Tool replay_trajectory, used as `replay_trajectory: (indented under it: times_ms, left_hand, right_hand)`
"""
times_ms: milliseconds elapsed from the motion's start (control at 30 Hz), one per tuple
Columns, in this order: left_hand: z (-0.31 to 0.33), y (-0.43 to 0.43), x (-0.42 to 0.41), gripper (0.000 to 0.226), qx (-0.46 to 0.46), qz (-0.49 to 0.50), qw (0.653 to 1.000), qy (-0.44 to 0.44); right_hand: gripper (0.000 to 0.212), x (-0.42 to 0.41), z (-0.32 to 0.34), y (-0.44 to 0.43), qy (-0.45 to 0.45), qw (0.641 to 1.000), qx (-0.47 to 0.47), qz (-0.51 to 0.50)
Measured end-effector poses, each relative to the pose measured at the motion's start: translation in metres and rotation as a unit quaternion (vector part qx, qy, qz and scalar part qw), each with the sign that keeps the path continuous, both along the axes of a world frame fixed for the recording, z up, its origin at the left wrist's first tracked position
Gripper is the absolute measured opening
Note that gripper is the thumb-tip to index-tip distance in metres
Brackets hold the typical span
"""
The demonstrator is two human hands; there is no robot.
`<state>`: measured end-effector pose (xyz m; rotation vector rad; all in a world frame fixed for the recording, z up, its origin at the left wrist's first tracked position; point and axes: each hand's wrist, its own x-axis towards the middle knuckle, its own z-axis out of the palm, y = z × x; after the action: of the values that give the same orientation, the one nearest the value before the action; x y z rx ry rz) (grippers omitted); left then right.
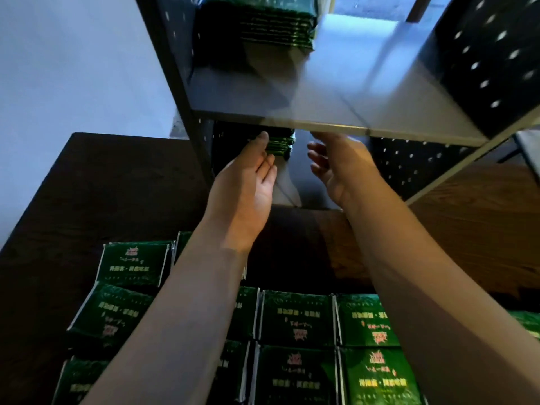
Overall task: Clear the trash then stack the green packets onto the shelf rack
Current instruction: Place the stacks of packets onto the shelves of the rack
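At the shelf rack's (336, 92) lower tier, the left hand (251, 176), fingers straight, touches the stacked green packets (280, 144). The right hand (336, 162), relaxed and empty, hovers at the same tier's opening.

Green foil packets (295, 317) lie near on the dark wooden table (87, 185) — behind stands the black metal shelf rack (336, 112), packet stacks (263, 24) inside, left.

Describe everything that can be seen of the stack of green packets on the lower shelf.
The lower stack is a pile of flat, glossy dark green packets with pale edges, level at the left of the lower shelf, its top hidden under the grey shelf board. The left hand seems to touch its left side with straight fingers; the right hand is apart.
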<state>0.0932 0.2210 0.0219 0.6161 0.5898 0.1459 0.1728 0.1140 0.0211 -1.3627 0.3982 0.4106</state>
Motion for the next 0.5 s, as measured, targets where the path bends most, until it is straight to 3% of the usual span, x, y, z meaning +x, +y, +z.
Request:
replay_trajectory:
  times_ms: [67,233,400,500]
  left_hand:
    - [0.006,-0.006,-0.007,0.009,0.023,-0.021,0.999,0.039]
    - [0.017,-0.021,-0.026,0.012,0.041,-0.075,0.989,0.117]
    - [0.015,-0.036,-0.042,0.033,0.090,-0.166,0.964,0.186]
    - [0.010,-0.050,-0.050,0.024,0.086,-0.242,0.949,0.185]
  right_hand:
    - [0.020,-0.016,0.004,-0.006,0.031,0.999,-0.024,0.010]
    - [0.006,-0.054,0.007,-0.026,0.085,0.995,-0.048,0.018]
    - [0.013,-0.090,0.016,-0.045,0.106,0.992,-0.059,0.025]
    - [0.017,-0.108,0.026,-0.061,0.122,0.990,-0.075,0.017]
